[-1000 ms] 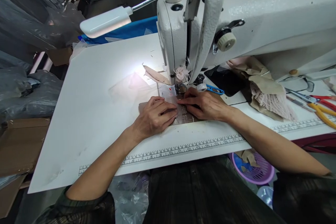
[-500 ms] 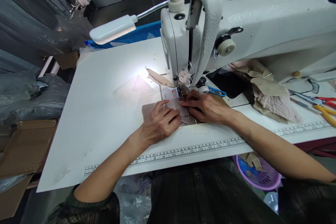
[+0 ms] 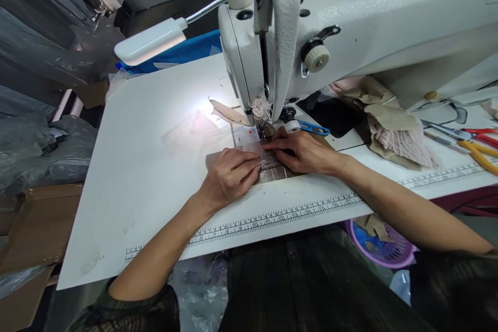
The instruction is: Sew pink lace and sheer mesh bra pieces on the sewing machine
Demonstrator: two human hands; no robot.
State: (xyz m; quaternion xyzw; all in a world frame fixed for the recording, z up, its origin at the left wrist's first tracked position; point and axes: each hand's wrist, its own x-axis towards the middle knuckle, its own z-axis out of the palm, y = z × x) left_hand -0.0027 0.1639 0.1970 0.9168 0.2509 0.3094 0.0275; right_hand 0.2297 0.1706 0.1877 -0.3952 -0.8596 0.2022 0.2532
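At the needle area of a white sewing machine (image 3: 350, 21), both hands work on a thin, sheer pale fabric (image 3: 252, 146). My left hand (image 3: 230, 175) is closed, its fingers drawn together on the fabric's near edge. From the right, my right hand (image 3: 305, 153) pinches the fabric with thumb and forefinger just in front of the presser foot (image 3: 263, 129). Its other fingers curl over the metal plate (image 3: 272, 172). A pale ruffled fabric flower (image 3: 260, 108) hangs by the needle bar. The fabric's exact edges under my fingers are hidden.
A lit lamp (image 3: 151, 41) hangs over the white table (image 3: 136, 176). Blue thread snips (image 3: 313, 128), a black phone (image 3: 332, 114), lace and beige cloth (image 3: 397, 127) and yellow-handled scissors (image 3: 480, 155) lie to the right. A purple basket (image 3: 408, 257) stands below the table edge.
The camera view has shifted, so the machine appears farther left and higher. My left hand's fingers have drawn closer together on the fabric. My right hand keeps its place by the presser foot.
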